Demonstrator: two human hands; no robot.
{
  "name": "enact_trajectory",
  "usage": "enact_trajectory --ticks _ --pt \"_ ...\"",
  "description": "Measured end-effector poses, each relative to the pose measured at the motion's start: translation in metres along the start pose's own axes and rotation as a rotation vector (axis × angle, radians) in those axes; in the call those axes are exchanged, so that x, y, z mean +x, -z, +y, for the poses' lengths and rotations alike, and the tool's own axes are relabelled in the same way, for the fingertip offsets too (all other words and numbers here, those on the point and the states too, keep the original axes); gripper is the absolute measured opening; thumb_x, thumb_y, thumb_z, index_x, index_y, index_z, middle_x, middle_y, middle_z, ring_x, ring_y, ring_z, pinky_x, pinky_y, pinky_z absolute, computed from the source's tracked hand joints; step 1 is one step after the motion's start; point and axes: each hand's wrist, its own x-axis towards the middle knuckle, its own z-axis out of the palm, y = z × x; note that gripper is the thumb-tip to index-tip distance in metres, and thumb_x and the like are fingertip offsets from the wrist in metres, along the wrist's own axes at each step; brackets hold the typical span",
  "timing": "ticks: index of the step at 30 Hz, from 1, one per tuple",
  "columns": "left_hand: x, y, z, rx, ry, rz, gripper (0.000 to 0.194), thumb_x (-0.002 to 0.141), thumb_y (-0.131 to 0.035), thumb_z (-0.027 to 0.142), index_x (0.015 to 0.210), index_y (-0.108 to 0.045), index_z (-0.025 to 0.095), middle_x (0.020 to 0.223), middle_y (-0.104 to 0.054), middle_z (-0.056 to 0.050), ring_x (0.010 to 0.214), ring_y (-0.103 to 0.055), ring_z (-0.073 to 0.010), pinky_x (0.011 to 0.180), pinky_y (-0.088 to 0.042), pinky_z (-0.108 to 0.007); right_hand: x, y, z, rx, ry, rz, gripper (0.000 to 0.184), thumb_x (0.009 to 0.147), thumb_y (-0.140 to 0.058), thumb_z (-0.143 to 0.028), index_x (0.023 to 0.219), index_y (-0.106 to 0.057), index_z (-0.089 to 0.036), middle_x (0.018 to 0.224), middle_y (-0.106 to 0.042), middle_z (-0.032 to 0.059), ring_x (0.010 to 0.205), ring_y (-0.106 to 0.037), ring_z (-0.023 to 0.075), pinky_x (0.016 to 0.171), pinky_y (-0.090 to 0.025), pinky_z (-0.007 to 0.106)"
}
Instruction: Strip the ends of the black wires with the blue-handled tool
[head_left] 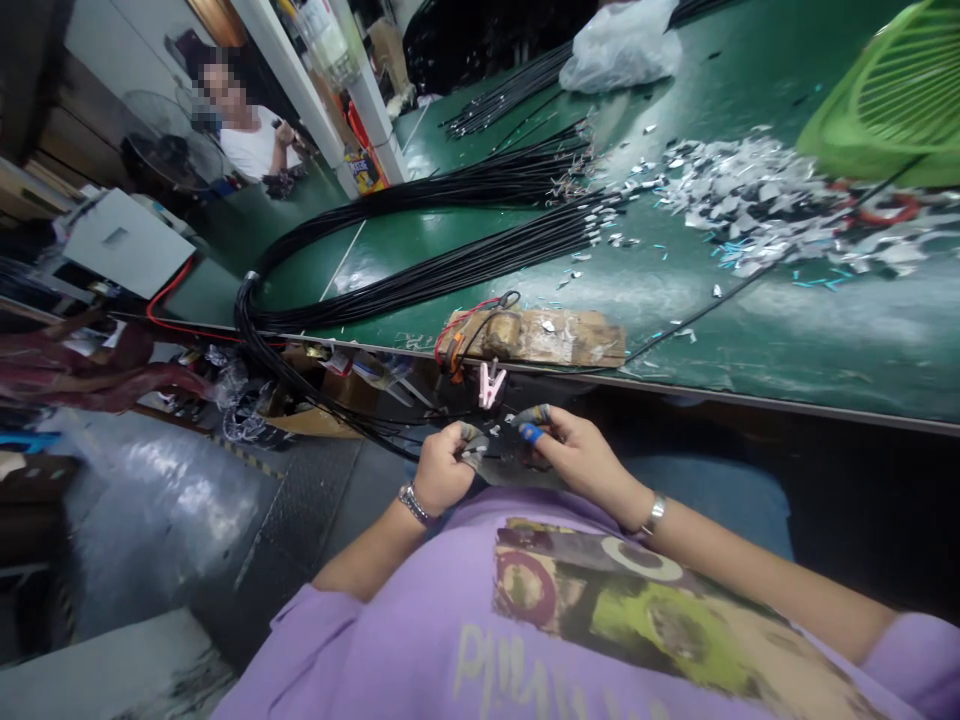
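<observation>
My left hand (444,472), in worn finger covers, is closed around the end of a thin black cable just below the table edge. That cable belongs to the black cable bundle (442,277), which bends over the edge on the left. To its right, my right hand (589,458) is pinched shut, with grey and blue covers on its fingers. Whatever lies between those fingertips is too small to make out. A pale pink clip (491,385) hangs at the edge above my hands, below a wooden block (574,338) with red and black wires.
Foil and plastic scraps (750,200) lie heaped on the green table (817,340), near a green basket (885,100). A clear plastic bag (622,45) sits at the back. Another person (255,140) is across the table. A cardboard box (322,405) stands below.
</observation>
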Motion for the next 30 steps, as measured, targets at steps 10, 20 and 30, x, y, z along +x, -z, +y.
enact_trajectory --ticks 10,20,30 --pt "-0.003 -0.001 0.0 0.052 -0.041 0.007 0.009 0.07 -0.053 0.013 0.075 -0.058 0.017 0.065 -0.062 0.0 0.059 -0.053 -0.0108 0.057 -0.04 -0.021 -0.006 -0.002 0.002 -0.454 0.495 0.028 0.029 0.071 -0.046 -0.011 0.095 -0.06 -0.021 0.086 -0.064 0.0058 0.077 -0.058 0.0186 0.069 -0.049 0.03" --pt "-0.002 0.005 0.012 0.352 -0.152 -0.215 0.012 0.064 -0.053 0.01 0.069 -0.061 0.018 0.062 -0.061 -0.001 0.058 -0.052 -0.013 0.056 -0.035 -0.023 0.001 -0.001 0.003 -0.377 0.346 -0.144 0.02 0.063 -0.046 -0.008 0.076 -0.054 -0.02 0.069 -0.059 0.0023 0.064 -0.052 0.0167 0.06 -0.044 0.028" --pt "-0.001 0.005 0.012 -0.181 0.117 -0.213 0.014 0.076 -0.053 0.028 0.068 -0.052 0.016 0.048 -0.05 0.005 0.038 -0.041 -0.005 0.041 -0.033 -0.016 0.004 0.0 0.012 0.106 -0.228 -0.059 0.033 0.075 -0.052 -0.049 0.06 -0.043 -0.021 0.046 -0.043 -0.0051 0.04 -0.035 0.0075 0.04 -0.029 0.021"
